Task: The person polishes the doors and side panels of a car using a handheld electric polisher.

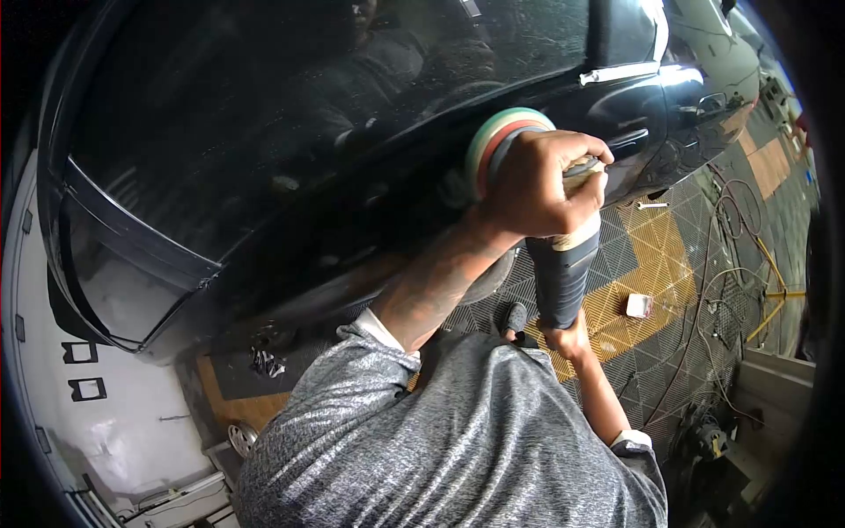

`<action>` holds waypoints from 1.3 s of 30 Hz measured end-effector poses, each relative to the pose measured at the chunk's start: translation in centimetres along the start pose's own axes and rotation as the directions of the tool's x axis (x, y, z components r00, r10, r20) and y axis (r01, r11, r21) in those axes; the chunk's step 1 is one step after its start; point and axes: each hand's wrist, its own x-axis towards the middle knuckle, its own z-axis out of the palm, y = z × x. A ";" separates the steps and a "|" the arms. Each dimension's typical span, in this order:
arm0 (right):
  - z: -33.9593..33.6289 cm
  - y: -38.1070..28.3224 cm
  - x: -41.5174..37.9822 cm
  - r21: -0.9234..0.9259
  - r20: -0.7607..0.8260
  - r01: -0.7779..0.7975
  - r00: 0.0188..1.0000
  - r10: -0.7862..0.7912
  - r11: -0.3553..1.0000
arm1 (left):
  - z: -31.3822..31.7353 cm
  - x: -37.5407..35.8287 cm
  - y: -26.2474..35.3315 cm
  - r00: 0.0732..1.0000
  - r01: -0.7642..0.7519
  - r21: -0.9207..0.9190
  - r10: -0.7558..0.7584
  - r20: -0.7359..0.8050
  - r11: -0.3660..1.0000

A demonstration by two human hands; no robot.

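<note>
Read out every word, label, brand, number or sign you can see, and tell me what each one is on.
No text can be read anywhere.
Polisher: no legible marking; the hands cover parts of it.
Small white-and-red container: any print is too small.
Black car: no readable badge or lettering.

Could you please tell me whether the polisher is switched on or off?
Cannot tell: the left hand and right hand hold the polisher with its pad facing the dark car, but no switch position shows.
</note>
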 end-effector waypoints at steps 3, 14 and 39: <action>3.1 -0.9 -1.6 0.150 -0.040 0.047 0.998 -0.041 0.988 | -1.6 -1.1 0.8 1.000 0.015 0.031 -0.016 0.023 0.999; 18.3 1.7 -1.9 0.010 0.119 0.137 0.983 -0.137 0.990 | -15.4 -12.4 4.7 0.997 -0.041 0.176 0.030 0.065 0.984; 13.9 7.3 1.4 0.378 -0.090 0.184 0.983 -0.162 0.907 | -0.8 -5.2 -0.7 0.919 -0.094 -0.012 0.092 0.384 0.995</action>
